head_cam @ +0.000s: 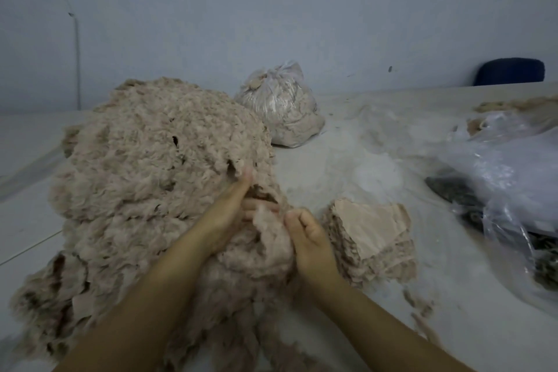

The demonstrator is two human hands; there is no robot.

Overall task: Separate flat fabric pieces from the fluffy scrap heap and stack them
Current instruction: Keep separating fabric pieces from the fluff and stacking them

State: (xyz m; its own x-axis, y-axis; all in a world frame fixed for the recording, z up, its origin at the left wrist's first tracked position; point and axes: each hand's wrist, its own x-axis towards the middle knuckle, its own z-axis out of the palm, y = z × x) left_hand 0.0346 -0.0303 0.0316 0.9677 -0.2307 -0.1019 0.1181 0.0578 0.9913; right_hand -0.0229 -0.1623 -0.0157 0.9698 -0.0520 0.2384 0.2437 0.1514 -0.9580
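Though heap-bound point(157, 166) — scrap point(268, 226) betw. hands point(308, 238).

Bare table point(347, 166) lies open between heap point(157, 160), stack point(370, 238) and, seemingly, loose plastic point(507, 172).
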